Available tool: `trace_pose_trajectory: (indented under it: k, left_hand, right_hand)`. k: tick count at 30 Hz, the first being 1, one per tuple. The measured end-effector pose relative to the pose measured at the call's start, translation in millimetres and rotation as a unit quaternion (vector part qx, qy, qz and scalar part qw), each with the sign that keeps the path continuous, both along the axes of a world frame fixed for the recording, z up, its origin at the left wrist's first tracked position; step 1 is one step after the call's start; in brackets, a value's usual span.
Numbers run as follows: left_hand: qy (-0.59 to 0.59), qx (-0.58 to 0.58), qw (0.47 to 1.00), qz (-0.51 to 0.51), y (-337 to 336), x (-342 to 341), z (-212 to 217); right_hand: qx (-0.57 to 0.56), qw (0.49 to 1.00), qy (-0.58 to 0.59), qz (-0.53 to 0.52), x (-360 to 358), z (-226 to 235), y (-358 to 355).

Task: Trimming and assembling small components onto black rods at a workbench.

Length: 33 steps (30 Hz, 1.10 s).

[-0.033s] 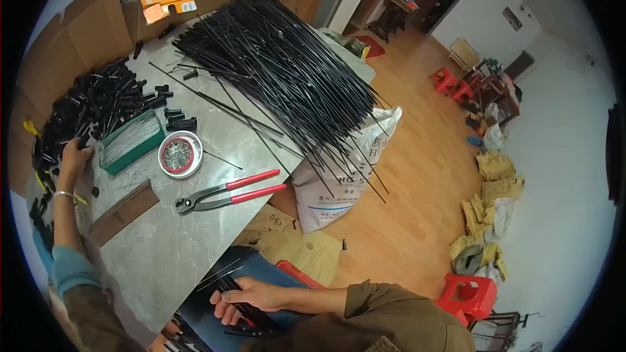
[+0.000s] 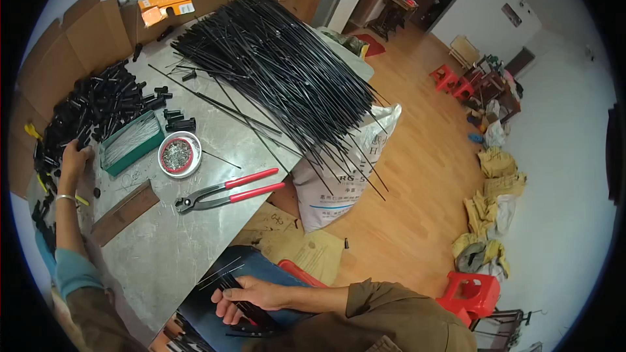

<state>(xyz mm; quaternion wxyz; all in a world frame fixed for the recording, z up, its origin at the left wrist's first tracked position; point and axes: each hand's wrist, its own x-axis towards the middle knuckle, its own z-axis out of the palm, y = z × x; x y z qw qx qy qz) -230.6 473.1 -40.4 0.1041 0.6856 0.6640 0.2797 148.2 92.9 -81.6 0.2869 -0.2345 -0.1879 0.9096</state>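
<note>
At the near edge of a heap of black tubular plastic parts, my left hand has its fingers bent round one of the black parts; the fingertips are partly hidden among the pieces. Low over my lap, my right hand is closed round a bundle of thin black rods, with a few fine wire ends sticking out past the thumb. Beside my left hand stands a green box of thin pale pins or wires. A white bowl with a red inner rim holds small metal bits.
Red-handled pincers and a brown angled strip lie on the metal table. A big stack of long black rods overhangs the right edge above a white sack. Cardboard walls the back. A red stool stands right.
</note>
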Motion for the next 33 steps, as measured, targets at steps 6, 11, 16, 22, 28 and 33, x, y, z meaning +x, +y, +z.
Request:
trace_pose_trajectory:
  k: [6, 11, 16, 22, 28, 33]
  left_hand:
    - [-0.392, -0.190, 0.898, -0.067, -101.5, 102.4, 78.6]
    - [-0.448, -0.261, 0.844, -0.137, -217.9, 191.3, 99.7]
    - [-0.514, -0.305, 0.786, -0.160, -310.8, 220.7, 90.9]
    - [-0.662, -0.210, 0.715, -0.075, -402.2, 192.1, 48.5]
    - [-0.707, -0.180, 0.676, 0.101, -451.5, 204.3, 24.6]
    - [-0.748, -0.172, 0.640, 0.023, -445.8, 214.8, 18.9]
  right_hand:
    - [0.018, 0.999, 0.014, -0.025, 16.9, 17.8, -18.0]
    - [0.050, 0.997, 0.034, -0.041, 21.4, 26.1, -35.7]
    - [0.058, 0.994, 0.023, -0.095, 24.6, 25.8, -48.8]
    - [0.066, 0.991, 0.004, -0.114, -3.3, 27.6, -69.0]
    - [0.128, 0.981, -0.109, -0.100, -16.2, 42.1, -81.4]
    - [0.096, 0.979, -0.156, -0.084, -3.4, 62.1, -74.7]
